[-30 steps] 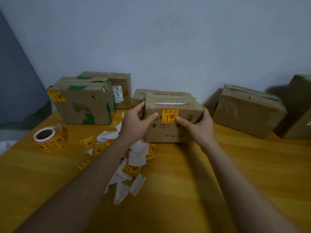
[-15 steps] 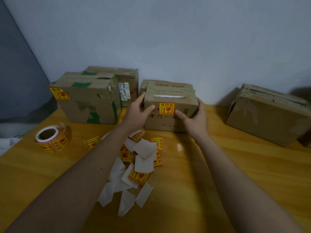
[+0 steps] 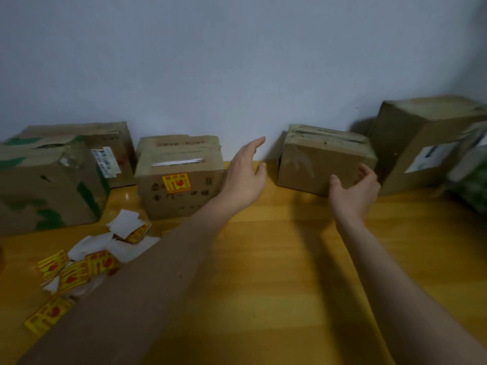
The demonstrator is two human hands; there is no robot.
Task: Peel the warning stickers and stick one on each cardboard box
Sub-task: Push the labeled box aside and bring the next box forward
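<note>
Gripping plain box (image 3: 316,162), right hand (image 3: 354,189); left hand (image 3: 243,177) seemingly free.

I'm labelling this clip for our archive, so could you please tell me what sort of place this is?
Probably a small parcel-packing spot in a plain room: taped cardboard boxes line a bare wall on a wooden table, with loose yellow warning stickers scattered beside them.

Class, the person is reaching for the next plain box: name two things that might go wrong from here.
1. The right hand grips only the plain box's near corner, while the left hand is still in the air, so the box may twist or slip.
2. The left forearm hangs over the loose stickers; it might drag them.
</note>
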